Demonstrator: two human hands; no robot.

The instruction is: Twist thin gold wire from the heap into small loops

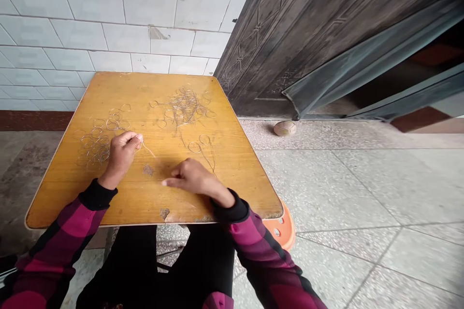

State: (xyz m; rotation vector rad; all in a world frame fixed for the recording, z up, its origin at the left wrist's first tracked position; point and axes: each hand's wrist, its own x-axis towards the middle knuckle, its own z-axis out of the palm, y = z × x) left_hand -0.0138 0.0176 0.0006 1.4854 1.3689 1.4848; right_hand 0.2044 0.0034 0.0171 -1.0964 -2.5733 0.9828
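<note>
My left hand [122, 152] is closed in a pinch above the left part of the table. A thin pale wire [148, 148] sticks out from between its thumb and forefinger, slanting down to the right. Beside that hand lies a loose pile of thin wire rings with tails [97, 142]. My right hand [192, 176] hovers over the front middle, slightly blurred, its thumb stretched left and apart from the forefinger; nothing shows in it. Its other fingers are hidden. Just beyond it lie two looped wires [204, 147]. A larger tangle of looped wires [186, 106] rests farther back.
The yellow wooden table [137, 91] has chipped spots near its front edge and stands against a white tiled wall [97, 5]. An orange stool [284, 229] is partly under its right corner. A dark carved door [268, 34] and a roundish stone-like object [284, 128] are to the right.
</note>
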